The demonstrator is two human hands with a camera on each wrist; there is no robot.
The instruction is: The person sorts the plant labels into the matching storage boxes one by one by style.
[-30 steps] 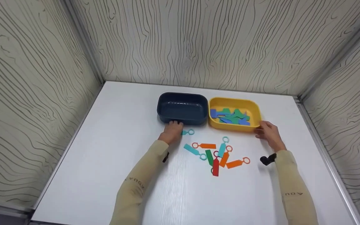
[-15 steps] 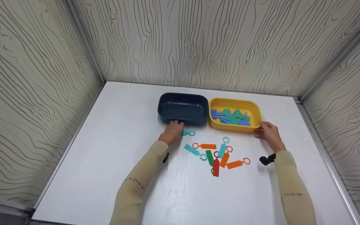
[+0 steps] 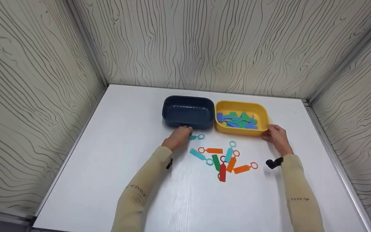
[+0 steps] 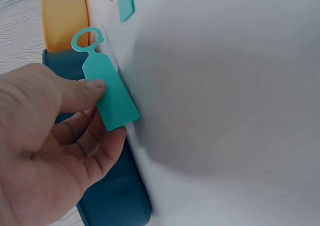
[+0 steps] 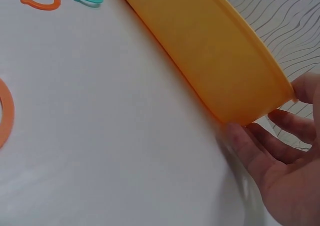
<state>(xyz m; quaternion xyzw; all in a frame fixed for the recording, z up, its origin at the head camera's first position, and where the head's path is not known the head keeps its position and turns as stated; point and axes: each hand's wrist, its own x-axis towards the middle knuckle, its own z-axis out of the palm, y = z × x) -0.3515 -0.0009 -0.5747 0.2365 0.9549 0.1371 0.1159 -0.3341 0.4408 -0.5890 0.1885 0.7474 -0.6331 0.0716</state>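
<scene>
White table (image 3: 188, 199); turquoise tag (image 4: 116, 103): blunt end, left wrist view only.

In the head view, the left hand (image 3: 177, 137) conceals the lower end of the held tag (image 3: 193, 138), the red tag (image 3: 222, 173) overlies part of the green tag (image 3: 216, 161), the pieces (image 3: 243, 119) in the yellow tray (image 3: 242, 131) overlap too much to count, and the lettering (image 3: 136, 189) on the left sleeve (image 3: 150, 170) is too small to read. In the left wrist view, the left hand masks part of the blue tray (image 4: 120, 191), and the top edge cuts off the yellow tray and a second turquoise tag (image 4: 126, 3). In the right wrist view, the yellow tray's wall hides the pieces, and the side edges crop an orange ring (image 5: 8, 113) and the right hand (image 5: 287, 168).
</scene>
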